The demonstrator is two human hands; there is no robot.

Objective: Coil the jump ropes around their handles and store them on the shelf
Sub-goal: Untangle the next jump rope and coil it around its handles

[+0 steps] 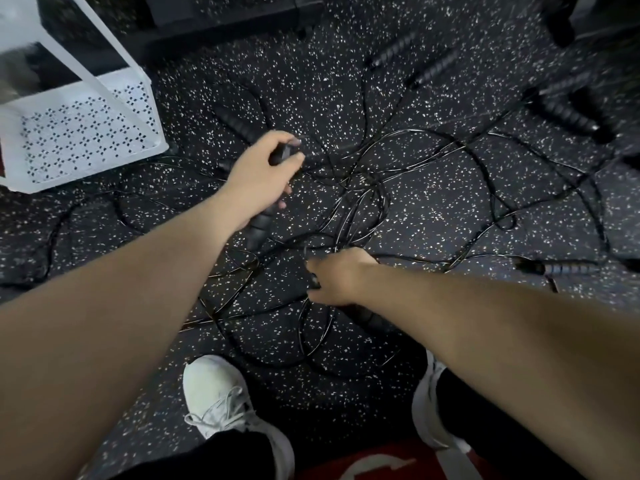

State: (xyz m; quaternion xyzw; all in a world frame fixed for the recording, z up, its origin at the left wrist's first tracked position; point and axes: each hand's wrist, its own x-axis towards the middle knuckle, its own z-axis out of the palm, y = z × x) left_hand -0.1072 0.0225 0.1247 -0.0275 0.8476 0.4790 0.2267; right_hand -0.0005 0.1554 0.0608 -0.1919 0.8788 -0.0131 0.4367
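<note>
Several black jump ropes lie tangled (363, 202) on the speckled rubber floor. My left hand (259, 171) grips a ribbed black handle (258, 226) whose lower end sticks out below my fist. My right hand (337, 277) grips another ribbed black handle (363, 318), held low over the tangle. Loose handles lie at the upper left (239, 124), top middle (394, 50), upper right (564, 116) and right (557, 268). The white perforated shelf (86, 133) stands at the upper left.
Both of my white shoes (221, 400) stand at the bottom, near the rope loops. Dark equipment (225, 15) sits along the top edge. A red mat (374, 462) shows at the bottom middle.
</note>
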